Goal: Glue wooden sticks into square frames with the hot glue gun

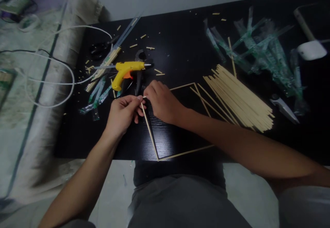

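Thin wooden sticks form a four-sided frame (pixel 150 128) at the table's front, partly covered by my right arm. My left hand (pixel 123 113) pinches the frame's left corner between thumb and fingers. Close beside it, my right hand (pixel 162 101) has its fingers closed on the far stick near that same corner. Its fingertips are partly hidden. Just beyond my hands lies a yellow glue gun (pixel 129 70) on its side, nozzle pointing right. Dark-handled pliers (pixel 139 75) lie under the nozzle.
Right of the frame is a pile of wooden sticks (pixel 239 101), with an open folding knife (pixel 285 107) beside it. Crumpled clear wrappers (pixel 268 46) lie behind. Black scissors (pixel 100 49), glue sticks (pixel 127 32) and a white cable (pixel 73 80) occupy the left side.
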Action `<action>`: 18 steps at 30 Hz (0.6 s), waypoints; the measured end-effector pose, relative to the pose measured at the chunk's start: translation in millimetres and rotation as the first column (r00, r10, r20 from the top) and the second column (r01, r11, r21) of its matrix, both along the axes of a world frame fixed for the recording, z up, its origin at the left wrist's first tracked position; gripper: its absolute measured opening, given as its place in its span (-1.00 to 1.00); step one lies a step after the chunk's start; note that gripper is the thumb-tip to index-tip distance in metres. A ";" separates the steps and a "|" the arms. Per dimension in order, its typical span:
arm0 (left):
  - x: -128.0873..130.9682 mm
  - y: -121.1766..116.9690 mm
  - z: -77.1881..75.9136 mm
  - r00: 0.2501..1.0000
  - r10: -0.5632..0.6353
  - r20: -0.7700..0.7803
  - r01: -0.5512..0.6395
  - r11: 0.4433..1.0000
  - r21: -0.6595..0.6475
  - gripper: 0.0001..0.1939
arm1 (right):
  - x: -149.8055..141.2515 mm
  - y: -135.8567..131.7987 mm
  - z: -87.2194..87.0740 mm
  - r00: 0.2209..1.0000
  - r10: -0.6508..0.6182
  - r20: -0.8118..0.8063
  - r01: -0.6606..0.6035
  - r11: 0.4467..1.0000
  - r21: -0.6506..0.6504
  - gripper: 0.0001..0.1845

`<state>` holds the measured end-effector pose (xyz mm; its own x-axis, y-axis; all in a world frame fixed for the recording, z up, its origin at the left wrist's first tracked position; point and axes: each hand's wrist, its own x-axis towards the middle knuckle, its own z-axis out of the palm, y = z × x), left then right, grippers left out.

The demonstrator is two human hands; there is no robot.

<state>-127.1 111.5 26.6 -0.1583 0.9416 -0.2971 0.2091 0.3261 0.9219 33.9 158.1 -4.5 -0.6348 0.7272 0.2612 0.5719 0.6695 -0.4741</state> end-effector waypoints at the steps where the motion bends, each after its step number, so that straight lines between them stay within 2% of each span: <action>1: -0.2 -0.1 -0.3 1.000 -0.002 -0.002 0.002 1.000 -0.001 -0.74 | -0.1 0.4 -0.3 1.000 -0.001 -0.004 0.001 1.000 -0.003 -0.76; 7: -4.3 -3.7 -1.7 1.000 -0.013 0.018 0.013 1.000 0.007 -0.63 | -0.1 1.4 -4.6 1.000 -0.011 -0.012 0.011 1.000 0.002 -0.75; 13: -4.8 -7.6 -0.8 0.999 -0.027 -0.018 0.027 1.000 0.015 -0.80 | 1.1 0.7 -4.2 1.000 0.012 -0.016 -0.012 1.000 0.018 -0.75; 18: -1.4 -7.7 1.6 0.997 -0.029 -0.066 0.030 1.000 0.005 -0.80 | 1.4 -0.5 0.5 0.997 0.047 0.061 -0.049 0.998 0.028 -0.76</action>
<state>-128.6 103.7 28.2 -0.1495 0.9478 -0.2815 0.2790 0.3136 0.9076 35.3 157.6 -3.9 -0.6842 0.6879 0.2421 0.5654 0.7101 -0.4196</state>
